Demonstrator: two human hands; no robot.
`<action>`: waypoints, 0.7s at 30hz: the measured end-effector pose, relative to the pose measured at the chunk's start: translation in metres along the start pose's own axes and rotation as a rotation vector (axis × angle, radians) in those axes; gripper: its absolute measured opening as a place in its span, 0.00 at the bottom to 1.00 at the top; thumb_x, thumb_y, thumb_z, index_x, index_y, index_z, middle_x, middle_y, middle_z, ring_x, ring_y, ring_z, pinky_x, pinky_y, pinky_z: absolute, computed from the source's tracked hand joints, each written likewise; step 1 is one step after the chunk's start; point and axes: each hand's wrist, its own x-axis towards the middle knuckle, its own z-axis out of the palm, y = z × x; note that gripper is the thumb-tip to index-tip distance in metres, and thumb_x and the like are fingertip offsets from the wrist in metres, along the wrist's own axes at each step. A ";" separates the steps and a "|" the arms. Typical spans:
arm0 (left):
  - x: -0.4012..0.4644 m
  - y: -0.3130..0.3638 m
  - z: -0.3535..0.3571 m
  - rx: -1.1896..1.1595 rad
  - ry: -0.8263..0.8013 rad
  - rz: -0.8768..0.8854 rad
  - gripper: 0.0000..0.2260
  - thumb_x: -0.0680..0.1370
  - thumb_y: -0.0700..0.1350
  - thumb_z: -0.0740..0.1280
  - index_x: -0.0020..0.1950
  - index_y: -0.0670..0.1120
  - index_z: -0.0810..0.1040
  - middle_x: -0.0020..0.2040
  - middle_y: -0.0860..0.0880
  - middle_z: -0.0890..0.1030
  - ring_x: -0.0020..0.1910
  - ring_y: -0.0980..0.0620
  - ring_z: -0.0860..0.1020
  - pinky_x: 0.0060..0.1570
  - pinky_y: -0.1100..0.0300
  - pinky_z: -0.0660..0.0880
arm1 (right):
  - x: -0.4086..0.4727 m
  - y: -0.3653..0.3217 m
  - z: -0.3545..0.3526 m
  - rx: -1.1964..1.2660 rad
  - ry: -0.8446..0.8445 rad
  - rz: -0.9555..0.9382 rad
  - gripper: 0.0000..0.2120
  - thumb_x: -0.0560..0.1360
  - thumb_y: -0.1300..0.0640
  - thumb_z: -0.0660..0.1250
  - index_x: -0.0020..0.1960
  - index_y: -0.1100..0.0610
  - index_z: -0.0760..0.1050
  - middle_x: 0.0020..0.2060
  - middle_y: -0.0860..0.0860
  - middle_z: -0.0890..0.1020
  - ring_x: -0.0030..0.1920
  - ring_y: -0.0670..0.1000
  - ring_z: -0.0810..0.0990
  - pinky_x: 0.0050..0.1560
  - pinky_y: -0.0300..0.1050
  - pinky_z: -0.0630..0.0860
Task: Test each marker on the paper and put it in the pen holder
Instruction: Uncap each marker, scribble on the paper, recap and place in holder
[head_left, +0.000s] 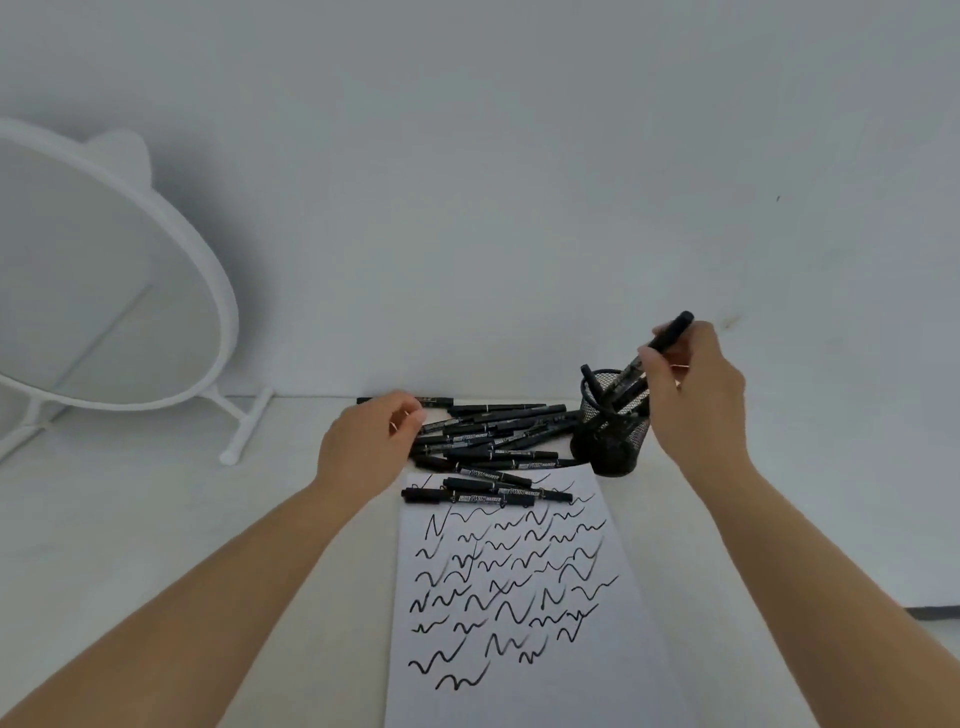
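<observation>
- Marker (655, 349) in our right hand (691, 384) sits right over the pen holder (618, 421), and this is what the next move turns on.
- Its long side slants: the bottom end is already down inside the rim, and the top end sticks up to the right, past our fingers (655, 364).
- Our right fingers pinch the marker near its middle. We think it only needs to slide down and be let go.
- The pen holder is a black mesh cup on the tabletop (156, 519), just beside the top right corner of the paper (519, 597). It already has a few markers in it.
- Our left hand (371, 441) is nearer the pile of markers (493, 441). Its fingers are loosely curled at the pile's left edge. We cannot tell if they grip one.
- The pile lies flat, mostly pointing left to right. Some lie across the top of the paper.
</observation>
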 end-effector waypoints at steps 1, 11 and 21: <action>0.010 -0.011 0.004 0.037 -0.011 -0.041 0.03 0.76 0.49 0.62 0.43 0.57 0.73 0.38 0.58 0.77 0.40 0.53 0.76 0.39 0.60 0.68 | 0.003 0.005 0.002 0.016 0.023 0.035 0.06 0.76 0.59 0.63 0.51 0.52 0.69 0.40 0.44 0.78 0.40 0.45 0.78 0.36 0.22 0.66; 0.075 -0.065 0.027 0.283 -0.097 -0.094 0.13 0.78 0.42 0.57 0.61 0.49 0.74 0.61 0.48 0.74 0.61 0.45 0.67 0.53 0.52 0.70 | 0.001 0.030 0.030 -0.043 0.035 0.124 0.23 0.73 0.63 0.63 0.64 0.46 0.63 0.39 0.49 0.77 0.40 0.52 0.77 0.43 0.46 0.71; 0.089 -0.082 0.037 0.470 -0.206 -0.030 0.14 0.77 0.44 0.59 0.63 0.49 0.73 0.61 0.48 0.74 0.63 0.46 0.65 0.52 0.50 0.70 | 0.000 0.049 0.042 -0.339 -0.173 0.040 0.11 0.76 0.64 0.61 0.58 0.60 0.74 0.53 0.56 0.79 0.50 0.58 0.76 0.49 0.48 0.69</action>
